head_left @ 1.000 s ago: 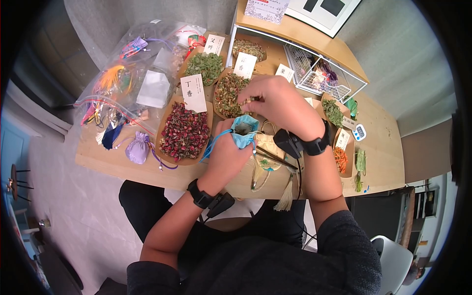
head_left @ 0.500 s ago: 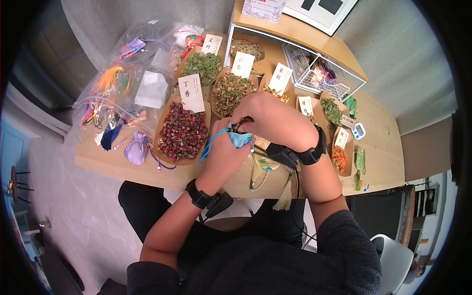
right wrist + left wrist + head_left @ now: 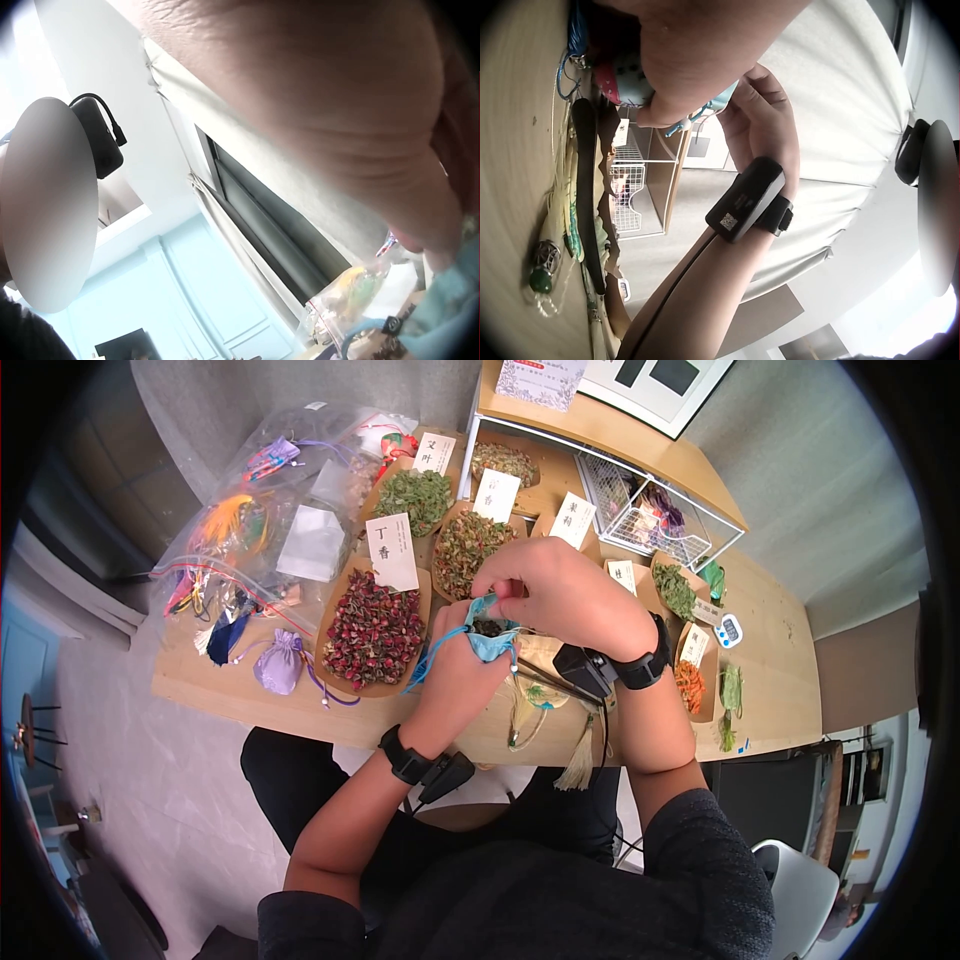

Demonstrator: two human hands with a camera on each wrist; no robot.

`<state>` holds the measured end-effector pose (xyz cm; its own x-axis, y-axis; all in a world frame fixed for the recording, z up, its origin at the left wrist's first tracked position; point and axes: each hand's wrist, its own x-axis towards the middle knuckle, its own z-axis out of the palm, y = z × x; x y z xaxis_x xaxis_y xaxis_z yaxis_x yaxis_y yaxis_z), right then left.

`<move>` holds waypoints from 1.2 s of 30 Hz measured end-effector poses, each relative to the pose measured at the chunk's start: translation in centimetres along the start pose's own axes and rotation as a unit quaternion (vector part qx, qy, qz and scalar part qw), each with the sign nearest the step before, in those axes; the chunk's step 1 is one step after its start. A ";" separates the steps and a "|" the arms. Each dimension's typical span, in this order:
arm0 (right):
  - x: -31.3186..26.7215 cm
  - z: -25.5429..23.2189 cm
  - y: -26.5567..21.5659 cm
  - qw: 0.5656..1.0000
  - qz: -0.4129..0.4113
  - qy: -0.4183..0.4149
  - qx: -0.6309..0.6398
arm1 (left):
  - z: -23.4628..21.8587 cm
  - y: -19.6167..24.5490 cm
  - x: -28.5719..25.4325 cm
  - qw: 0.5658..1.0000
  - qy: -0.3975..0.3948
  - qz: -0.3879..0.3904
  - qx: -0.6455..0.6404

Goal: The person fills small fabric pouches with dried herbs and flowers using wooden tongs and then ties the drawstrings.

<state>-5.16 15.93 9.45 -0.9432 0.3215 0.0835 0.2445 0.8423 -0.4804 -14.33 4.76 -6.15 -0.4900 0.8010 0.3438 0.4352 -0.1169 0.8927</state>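
My left hand (image 3: 462, 678) grips a small light-blue drawstring pouch (image 3: 491, 647), its mouth up and spread, with dark dried bits (image 3: 488, 627) inside. At the far rim my right hand (image 3: 565, 595) pinches the raised cloth between thumb and fingers; the left wrist view shows blue fabric (image 3: 726, 97) at those fingertips. Just beyond lies a paper tray of mixed dried herbs (image 3: 470, 550). Dried rosebuds (image 3: 370, 632) fill another tray left of the pouch. Under the right forearm are a cream tasselled pouch (image 3: 540, 652) and dark sticks, partly hidden.
Plastic bags (image 3: 235, 530) of tassels and pouches cover the table's left. A purple pouch (image 3: 280, 663) lies near its front edge. Behind stand a tray of green leaves (image 3: 415, 498), name cards and a shelf (image 3: 620, 435) with a wire basket. Orange petals (image 3: 690, 685) and a timer (image 3: 729, 630) lie right.
My right hand came from the mixed herb tray to the pouch, dipped its fingers into the mouth, then lifted back to the far rim. The left hand kept holding the pouch in place.
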 end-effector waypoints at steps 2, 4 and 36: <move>-0.1 0.3 0.5 1.000 -0.022 0.004 0.013 | 0.1 0.1 0.0 1.000 0.005 0.000 -0.004; 0.1 0.9 1.7 0.996 -0.059 0.037 0.048 | 0.2 0.0 -0.1 1.000 0.015 -0.001 -0.009; 3.0 6.5 9.3 0.991 0.042 0.044 -0.120 | -0.1 0.8 -0.8 0.980 -0.140 0.045 -0.131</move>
<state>-7.17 21.94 -0.41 -0.8964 0.4227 0.1330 0.3778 0.8859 -0.2692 -13.69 3.94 -5.67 -0.2158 0.9063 0.3634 0.2404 -0.3114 0.9194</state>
